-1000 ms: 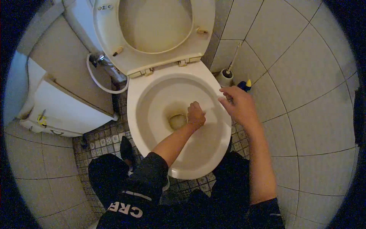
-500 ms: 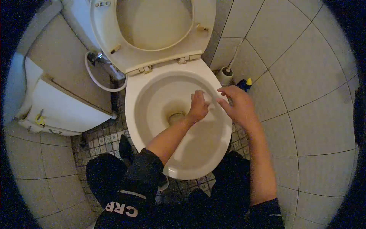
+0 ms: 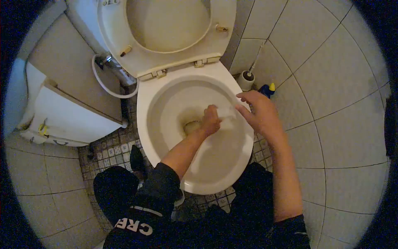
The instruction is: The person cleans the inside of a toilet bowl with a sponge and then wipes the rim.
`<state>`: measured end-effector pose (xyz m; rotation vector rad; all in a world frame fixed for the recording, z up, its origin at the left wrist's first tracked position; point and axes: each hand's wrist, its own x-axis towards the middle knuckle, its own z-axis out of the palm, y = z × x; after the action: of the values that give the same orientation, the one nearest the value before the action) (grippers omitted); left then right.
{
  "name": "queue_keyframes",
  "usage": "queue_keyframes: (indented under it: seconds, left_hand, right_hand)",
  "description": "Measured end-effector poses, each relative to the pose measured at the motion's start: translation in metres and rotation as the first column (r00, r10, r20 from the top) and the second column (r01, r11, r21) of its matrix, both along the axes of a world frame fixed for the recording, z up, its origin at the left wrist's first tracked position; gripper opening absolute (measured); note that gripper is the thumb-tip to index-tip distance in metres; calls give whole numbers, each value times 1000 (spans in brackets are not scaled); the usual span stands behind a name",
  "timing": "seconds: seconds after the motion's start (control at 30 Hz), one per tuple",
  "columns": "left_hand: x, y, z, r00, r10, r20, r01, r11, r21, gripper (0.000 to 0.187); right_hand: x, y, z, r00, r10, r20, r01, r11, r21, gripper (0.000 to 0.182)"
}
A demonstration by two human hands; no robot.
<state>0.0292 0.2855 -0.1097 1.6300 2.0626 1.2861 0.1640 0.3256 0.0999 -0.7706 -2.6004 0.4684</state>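
Observation:
Over the white toilet bowl my left hand is curled, its fingers bent round a pale, whitish piece that looks like tissue. That piece blends with the bowl's inner wall, and most of it is hidden by the fingers. Above the right rim, my right hand has its thumb and fingers apart with nothing between them. Brownish stains surround the drain hole, just left of my left hand. The toilet seat stands raised behind the bowl.
A toilet brush in its white holder stands at the back right. Beside it is a dark blue bottle with a yellow cap. On the left are a white hose and a white cabinet. Tiled wall rises close on the right.
My left hand has shifted slightly left and down within the bowl, its fingers turning with the pale piece. The right hand stays nearly in place.

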Motion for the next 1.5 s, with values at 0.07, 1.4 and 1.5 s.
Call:
queue_keyframes:
  seconds: [0.07,1.4,1.5]
  left_hand:
    - [-10,-8,4,998,-58,-2,54,945,-323,49]
    - [-4,14,9,987,-21,160,24,1000,-12,53]
    - [-13,2,-15,999,-38,-13,38,999,-6,48]
  right_hand:
    - [-2,1,-5,1000,-2,16,2,999,47,29]
    - [-3,-3,5,1000,-5,-2,5,999,-49,27]
    - [-4,-3,11,1000,-2,-6,2,999,-47,27]
